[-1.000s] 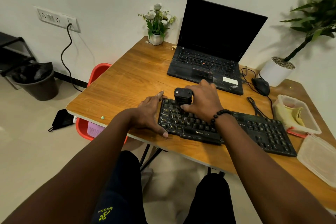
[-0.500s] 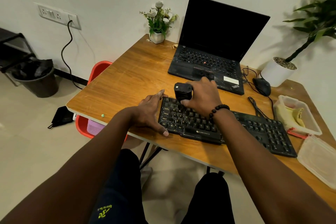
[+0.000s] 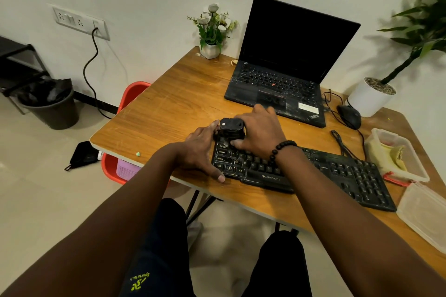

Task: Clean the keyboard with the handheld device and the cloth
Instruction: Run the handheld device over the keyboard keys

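A black keyboard lies along the near edge of the wooden table. A small black handheld device stands on the keyboard's far left corner. My right hand grips the device from the right, its thumb on the keys below it. My left hand rests against the keyboard's left end, fingers straight along the edge and thumb at the near corner. A yellow cloth lies in an open plastic box at the right.
An open black laptop sits behind the keyboard, a wired mouse to its right. A small flower pot and a white plant pot stand at the back. A clear lid lies near right. A red chair stands left.
My right hand has slid the device leftward along the top rows to the keyboard's far left corner. My left hand stays at the keyboard's left end.
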A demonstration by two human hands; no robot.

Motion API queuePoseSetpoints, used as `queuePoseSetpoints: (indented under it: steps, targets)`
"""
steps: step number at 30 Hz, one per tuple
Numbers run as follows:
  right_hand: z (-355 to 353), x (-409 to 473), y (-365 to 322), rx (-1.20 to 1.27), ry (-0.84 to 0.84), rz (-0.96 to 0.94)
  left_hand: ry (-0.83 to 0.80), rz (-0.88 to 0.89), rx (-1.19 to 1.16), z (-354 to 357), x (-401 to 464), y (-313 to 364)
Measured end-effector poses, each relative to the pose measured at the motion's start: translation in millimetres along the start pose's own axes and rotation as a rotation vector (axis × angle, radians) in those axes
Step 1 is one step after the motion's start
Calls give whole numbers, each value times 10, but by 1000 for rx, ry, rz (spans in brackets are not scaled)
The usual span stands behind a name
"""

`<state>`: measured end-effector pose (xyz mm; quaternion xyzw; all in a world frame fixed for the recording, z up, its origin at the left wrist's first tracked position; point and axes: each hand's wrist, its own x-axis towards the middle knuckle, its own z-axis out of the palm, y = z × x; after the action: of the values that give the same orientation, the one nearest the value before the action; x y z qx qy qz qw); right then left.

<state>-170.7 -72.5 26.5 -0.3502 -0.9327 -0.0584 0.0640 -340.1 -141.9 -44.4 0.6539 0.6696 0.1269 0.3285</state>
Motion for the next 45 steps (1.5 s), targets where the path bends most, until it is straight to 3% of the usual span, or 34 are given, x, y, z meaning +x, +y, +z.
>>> queuePoseSetpoints:
  steps: [2,5,9,12,14,16,18,20,22,25,28,32,36,38,40,42,44,45]
  targets:
    - [-61,15,20,26,34,17,5,-6,-9,-2,-3,3]
    - [-57,-37,-23,275,-71,21,5,-5,8,5,-2,14]
    - [-18,-61,-7,73,19,36,-6,-3,-2,2,3,-18]
    - [-45,-86,-1,346,-79,36,-15,-2,10,0,21,-34]
    - [-23,-136,-45,237,-114,-8,-27,-3,8,6,23,-37]
    - [-15,-123,-25,76,-20,5,-24,-5,-3,11,21,-45]
    - [-30,-117,13,161,8,61,-17,0,-7,12,20,-56]
    - [-24,-145,3,391,-86,77,-24,12,9,8,30,-63]
    - [0,-187,-63,291,-117,15,-40,15,16,11,37,-64]
    - [-29,-143,-46,115,21,26,-21,2,-1,16,35,-62]
    - [-74,-151,-39,356,-44,64,-26,19,8,18,46,-74]
    - [-9,-186,-13,139,-4,36,-30,18,0,20,58,-84]
    - [-90,-229,79,493,-76,78,-24,11,5,19,57,-87]
    - [-57,-278,59,325,-117,49,-30,10,5,15,64,-87]
    - [-31,-267,117,183,-30,90,-21,12,1,28,58,-87]
    - [-47,-263,177,309,-15,129,-12,8,-4,27,49,-90]
    - [-61,-317,182,460,-106,115,-19,9,2,14,54,-85]
    - [-42,-347,178,407,-136,99,-23,10,5,13,59,-82]
